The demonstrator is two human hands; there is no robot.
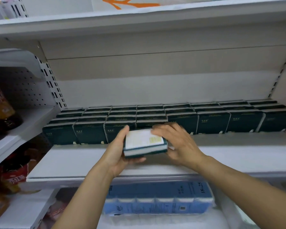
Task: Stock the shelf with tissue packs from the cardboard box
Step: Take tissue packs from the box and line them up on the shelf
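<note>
Two hands hold one dark green tissue pack above the white shelf, just in front of the stocked rows of packs. Left hand cups the pack's left end, thumb on top, fingers curled underneath. Right hand lies over the right end, fingers bent across the white label. Blue tissue bundle sits on the shelf below. Bottles occupy the adjacent left bay.
</note>
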